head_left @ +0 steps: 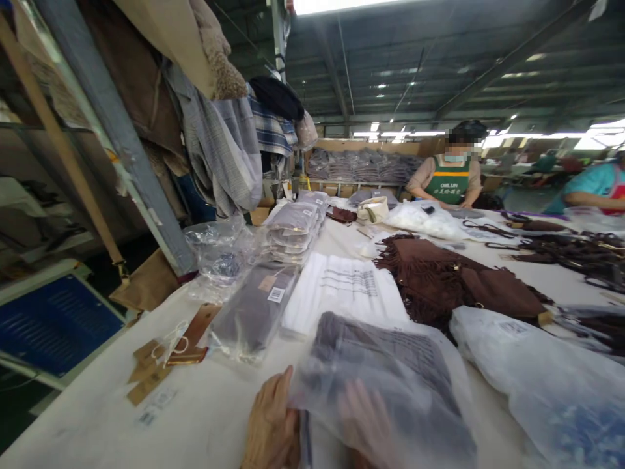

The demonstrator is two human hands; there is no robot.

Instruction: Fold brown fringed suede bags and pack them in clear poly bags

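lower centre: clear bag [420,394], grey fabric [336,333] inside, apparently steadied for flatness by splayed right hand [366,417]; left hand [271,420] is set at bag's edge, grip unclear.

Ceiling lamp [342,5] overexposed at the upper edge; roof [390,78] dim; table [200,426] softly lit. Glare on the clear bag [215,244]; right hand [366,417] blurred; wide-angle stretching toward the margins.
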